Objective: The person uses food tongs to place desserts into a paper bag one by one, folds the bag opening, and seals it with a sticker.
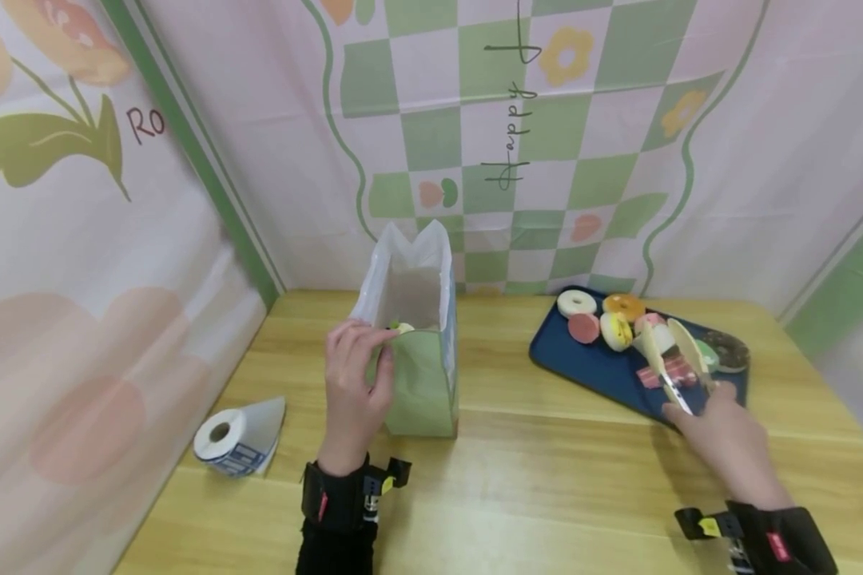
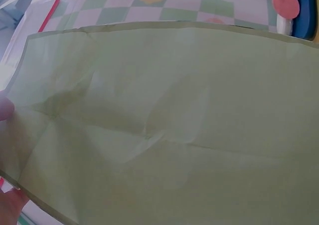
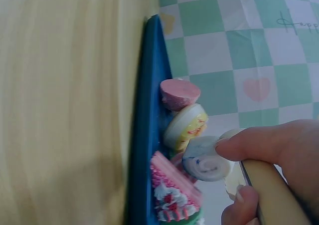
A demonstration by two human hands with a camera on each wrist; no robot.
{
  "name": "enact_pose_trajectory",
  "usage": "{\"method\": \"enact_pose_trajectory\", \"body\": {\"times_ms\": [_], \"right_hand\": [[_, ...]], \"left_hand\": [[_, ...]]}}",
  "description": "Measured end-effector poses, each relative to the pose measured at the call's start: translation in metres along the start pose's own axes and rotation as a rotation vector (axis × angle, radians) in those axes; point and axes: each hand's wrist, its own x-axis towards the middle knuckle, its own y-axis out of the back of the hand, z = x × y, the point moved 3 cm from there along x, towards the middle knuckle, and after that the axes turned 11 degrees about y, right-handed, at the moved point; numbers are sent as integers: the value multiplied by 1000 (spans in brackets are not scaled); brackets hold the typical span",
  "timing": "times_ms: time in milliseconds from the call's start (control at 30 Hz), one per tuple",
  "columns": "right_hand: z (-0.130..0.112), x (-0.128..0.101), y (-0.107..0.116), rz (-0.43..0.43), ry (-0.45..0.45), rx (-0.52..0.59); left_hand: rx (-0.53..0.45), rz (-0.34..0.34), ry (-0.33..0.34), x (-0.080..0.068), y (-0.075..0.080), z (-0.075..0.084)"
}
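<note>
My left hand (image 1: 355, 375) pinches the top edge of an upright green paper bag (image 1: 423, 387), whose white-lined mouth gapes upward. In the left wrist view the bag's green side fills most of the picture, with a thumb and finger at its edge. Over at the right, my right hand (image 1: 726, 443) holds pale-tipped tongs (image 1: 674, 393) above a dark blue tray (image 1: 578, 361). The tong arms stand apart, their tips around a white swirled roll (image 3: 208, 162). A pink layered cake slice (image 3: 174, 187) lies close beside the roll. Something small and pale shows just inside the bag's mouth.
Also on the tray are a white donut (image 1: 576, 302), an orange donut (image 1: 624, 306), a pink round piece (image 1: 584, 328), a yellow-filled macaron (image 1: 616, 331) and a dark donut (image 1: 729, 353). A label roll (image 1: 223, 439) sits at the table's left. A patterned cloth hangs behind.
</note>
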Motion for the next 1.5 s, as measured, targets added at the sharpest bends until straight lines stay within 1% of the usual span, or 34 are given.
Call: {"method": "enact_pose_trajectory", "body": {"times_ms": [133,300,433,500,600,767,867,1100,1267,1433,1500], "right_hand": [[-3,-3,6,45,50,2],[-7,-3,11,69,93,-13],[-15,-4,15,85,133,-20],[-21,-5,18,89,149,3],[-30,-6,21,99,200,37],[-47,-5,29,83,286,88],[-56,-5,33,59,293,125],[-78,-7,47,87,315,183],[-92,-9,54,54,314,213],[-103,-9,60,33,314,191],[-108,-10,64,41,319,170]], "left_hand": [[2,0,3,0,0,0],[-2,2,-4,0,-1,0],[-1,8,-9,0,-1,0],[-2,10,-10,0,-2,0],[-4,6,-5,-1,-2,-1],[-6,3,2,-1,-2,-1],[-2,1,7,-1,-2,-1],[-3,0,11,0,-3,-2],[-3,-1,10,1,-3,-1],[-8,6,2,1,-2,-1],[-8,5,4,0,-2,-1]]}}
